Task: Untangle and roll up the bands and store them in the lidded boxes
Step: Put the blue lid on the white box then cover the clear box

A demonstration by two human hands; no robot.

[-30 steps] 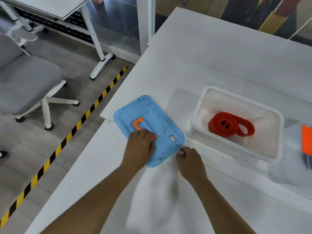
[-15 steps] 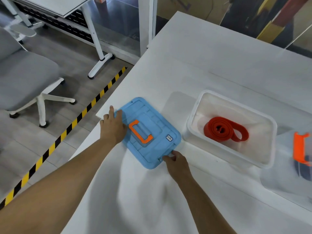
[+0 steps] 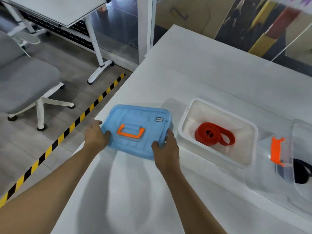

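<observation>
A light blue lid (image 3: 138,122) with an orange handle (image 3: 130,131) is held just above the white table (image 3: 211,78), left of an open white box (image 3: 185,115). My left hand (image 3: 95,137) grips the lid's left edge. My right hand (image 3: 166,148) grips its near right corner. Inside the open box lies a rolled red band (image 3: 212,135) with a loose loop trailing right. At the right edge a second, clear box (image 3: 302,183) with a clear lid and an orange handle (image 3: 276,151) holds a dark band (image 3: 302,173).
The table's left edge runs diagonally beside a yellow-black floor stripe (image 3: 67,132). A grey office chair (image 3: 25,83) and another white desk (image 3: 64,12) stand on the floor to the left. A glass partition stands behind the table.
Both hands have taken the blue lid by its edges, lifted it and turned it so that its long side runs left to right, closer to the open box.
</observation>
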